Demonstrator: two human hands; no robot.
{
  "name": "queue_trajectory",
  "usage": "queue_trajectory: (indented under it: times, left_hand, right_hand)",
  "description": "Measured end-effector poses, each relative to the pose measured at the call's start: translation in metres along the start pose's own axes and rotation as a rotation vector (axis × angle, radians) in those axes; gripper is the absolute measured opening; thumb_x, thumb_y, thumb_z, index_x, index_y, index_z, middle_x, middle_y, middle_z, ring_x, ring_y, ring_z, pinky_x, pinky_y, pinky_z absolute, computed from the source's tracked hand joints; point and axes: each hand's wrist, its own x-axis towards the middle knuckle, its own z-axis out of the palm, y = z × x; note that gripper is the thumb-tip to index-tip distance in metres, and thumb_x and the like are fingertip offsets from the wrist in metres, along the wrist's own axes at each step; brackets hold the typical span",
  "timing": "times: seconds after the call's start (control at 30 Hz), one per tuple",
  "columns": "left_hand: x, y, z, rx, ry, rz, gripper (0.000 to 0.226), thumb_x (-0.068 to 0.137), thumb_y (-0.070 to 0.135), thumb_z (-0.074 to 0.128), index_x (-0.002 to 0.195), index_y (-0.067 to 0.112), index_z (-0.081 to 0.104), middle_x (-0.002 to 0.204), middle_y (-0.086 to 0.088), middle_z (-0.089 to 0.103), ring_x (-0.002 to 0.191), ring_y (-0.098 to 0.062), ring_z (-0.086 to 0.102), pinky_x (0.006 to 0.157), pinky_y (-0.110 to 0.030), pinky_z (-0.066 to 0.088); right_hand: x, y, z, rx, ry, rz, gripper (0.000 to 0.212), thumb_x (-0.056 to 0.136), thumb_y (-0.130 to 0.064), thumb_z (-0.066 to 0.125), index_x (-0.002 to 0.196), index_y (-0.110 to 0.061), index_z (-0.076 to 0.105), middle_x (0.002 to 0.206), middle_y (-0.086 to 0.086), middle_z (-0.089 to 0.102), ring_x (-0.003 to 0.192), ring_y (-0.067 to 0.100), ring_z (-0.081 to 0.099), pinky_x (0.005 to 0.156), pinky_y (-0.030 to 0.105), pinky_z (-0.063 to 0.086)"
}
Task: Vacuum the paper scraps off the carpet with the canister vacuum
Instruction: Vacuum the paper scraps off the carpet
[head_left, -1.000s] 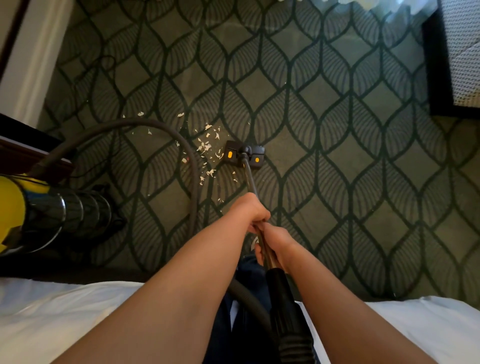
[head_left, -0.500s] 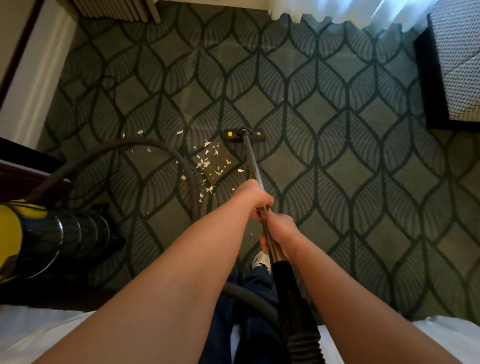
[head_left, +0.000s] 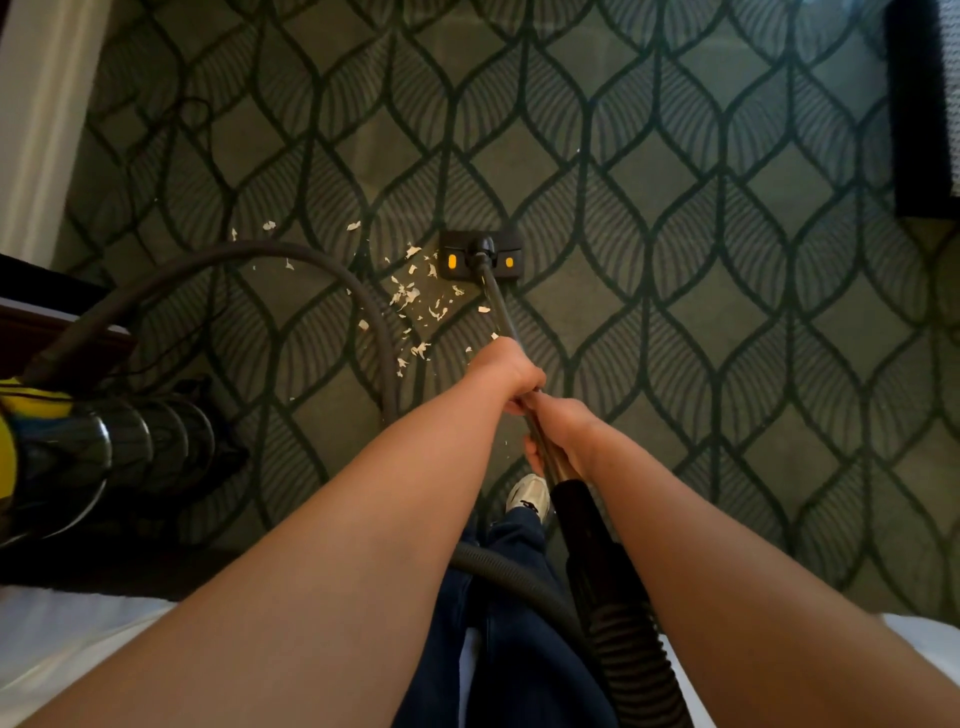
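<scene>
Just white paper scraps (head_left: 415, 301) beside floor head (head_left: 480, 255).

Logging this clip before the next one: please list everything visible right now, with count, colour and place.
paper scraps: many, white, scattered on the carpet left of the floor head
floor head: one, black with two orange marks, centre of the carpet
wand: one, dark, from the floor head back to the hands
hose: one, dark grey, arcing over the carpet at left
canister vacuum: one, yellow and black, left edge
carpet: one, green with a dark leaf pattern
dark furniture: one, black, top right
white trim: one, top left
shoe: one, white, below the hands
trousers: dark blue, bottom centre
left hand: grips the wand, farther along
right hand: grips the wand, nearer
</scene>
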Motion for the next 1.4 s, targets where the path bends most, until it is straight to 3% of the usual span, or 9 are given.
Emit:
queue_trajectory:
  times: [0.27,0.6,0.9,1.03,1.27,1.4]
  left_hand:
    - [-0.022,0.001,0.014,-0.017,-0.007,-0.005,0.014,0.087,0.013,0.069,0.097,0.003,0.069,0.092,-0.013,0.071,0.076,-0.025,0.073,0.068,-0.039,0.063]
    - [-0.047,-0.007,0.053,-0.026,0.028,-0.052,0.012,0.083,0.011,0.069,0.093,0.004,0.067,0.088,-0.014,0.072,0.072,-0.026,0.073,0.065,-0.041,0.063]
    - [-0.063,-0.025,0.097,-0.064,0.054,-0.075,0.013,0.085,0.012,0.068,0.096,0.006,0.065,0.085,-0.012,0.069,0.070,-0.026,0.072,0.061,-0.040,0.063]
    - [-0.074,-0.029,0.108,-0.034,0.074,-0.059,0.011,0.085,0.016,0.070,0.085,0.009,0.062,0.080,-0.011,0.069,0.067,-0.024,0.072,0.064,-0.038,0.063]
    - [-0.093,-0.035,0.106,-0.007,0.105,-0.023,0.012,0.084,0.016,0.071,0.088,0.008,0.062,0.082,-0.012,0.070,0.066,-0.024,0.073,0.064,-0.037,0.063]
    - [-0.098,-0.032,0.093,-0.005,0.152,0.007,0.013,0.083,0.017,0.071,0.091,0.008,0.068,0.079,-0.009,0.071,0.061,-0.020,0.071,0.059,-0.033,0.062]
  right_hand:
    - [-0.015,0.013,-0.015,0.009,-0.049,0.043,0.031,0.102,-0.039,0.047,0.102,-0.009,0.053,0.052,0.005,0.047,0.040,0.014,0.044,0.040,0.023,0.041]
    - [-0.016,0.053,-0.035,-0.054,-0.099,0.033,0.044,0.102,-0.041,0.045,0.129,-0.007,0.050,0.051,0.007,0.048,0.038,0.018,0.045,0.040,0.028,0.042]
    - [-0.023,0.096,-0.054,-0.120,-0.081,0.049,0.043,0.103,-0.044,0.039,0.116,-0.006,0.054,0.049,0.007,0.049,0.034,0.017,0.045,0.041,0.025,0.041]
    - [-0.032,0.108,-0.060,-0.132,-0.085,0.047,0.043,0.103,-0.044,0.041,0.116,-0.005,0.054,0.056,0.008,0.048,0.034,0.016,0.045,0.038,0.023,0.041]
    - [-0.056,0.121,-0.054,-0.126,-0.002,-0.079,0.042,0.102,-0.036,0.050,0.114,0.003,0.057,0.044,0.008,0.051,0.028,0.017,0.047,0.033,0.021,0.039]
    - [-0.065,0.113,-0.047,-0.113,0.012,-0.163,0.040,0.103,-0.031,0.048,0.113,0.006,0.056,0.050,0.012,0.051,0.029,0.017,0.046,0.033,0.021,0.038]
